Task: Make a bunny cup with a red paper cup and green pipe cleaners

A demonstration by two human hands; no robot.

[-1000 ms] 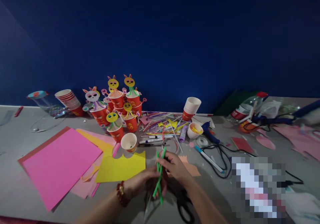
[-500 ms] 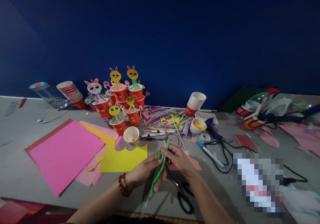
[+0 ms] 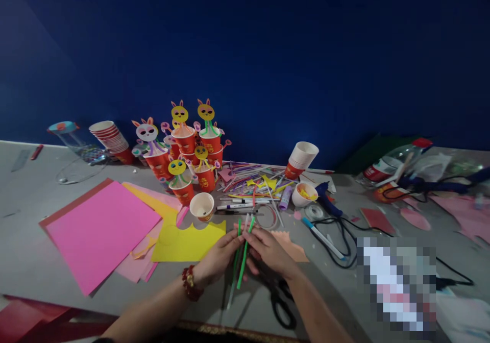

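Note:
My left hand and my right hand meet low in the middle, fingers closed around a thin bundle. Two lengths of green pipe cleaner run through the fingers, one on each side of a pale straw. The straw's lower end sticks out below my left hand; fingers hide its middle. Whether the two green lengths join cannot be seen. Under my right wrist lie black-handled scissors. A yellow paper sheet is to the left of my left hand, and an orange paper scrap beside my right hand.
Rabbit-faced figures in red paper cups crowd the back left, near an open paper cup. Behind my hands lies a pile of pipe cleaners. Pink paper covers the left. A blue glue gun and black cord are right.
The green lengths have swung more upright and nearly parallel, with their lower ends higher. My right hand has moved slightly down and its fingers now close in beside my left fingers.

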